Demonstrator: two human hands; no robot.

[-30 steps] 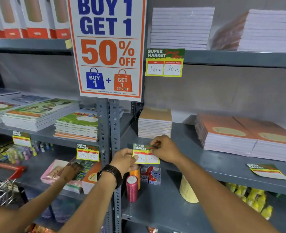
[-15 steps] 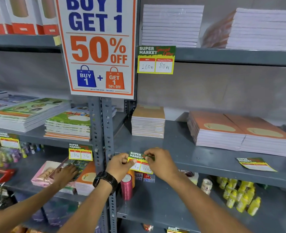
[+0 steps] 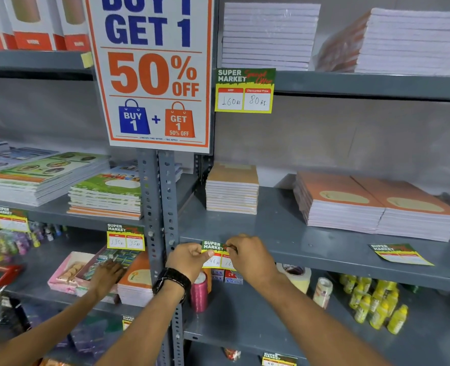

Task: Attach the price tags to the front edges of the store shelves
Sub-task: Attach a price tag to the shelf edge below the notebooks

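Note:
A green-and-yellow price tag (image 3: 214,253) is pressed against the front edge of the grey middle shelf (image 3: 324,256), just right of the upright post. My left hand (image 3: 189,260) pinches its left side; a black watch is on that wrist. My right hand (image 3: 250,257) holds its right half and covers part of the prices. Another loose price tag (image 3: 399,254) lies flat on the same shelf further right. Tags hang on the top shelf edge (image 3: 245,90) and on the left bay's shelf edges (image 3: 125,237).
A second person's hand (image 3: 106,277) reaches onto the lower left shelf among boxes. Notebook stacks (image 3: 377,207) fill the middle shelf. Thread spools (image 3: 199,291), tape rolls and yellow bottles (image 3: 377,305) stand below. A big 50% OFF sign (image 3: 152,75) hangs on the post. A red cart handle is at far left.
Both hands stay on the tag at the shelf edge, shifting only slightly. The view has tilted up a little, so the shelves sit lower in frame.

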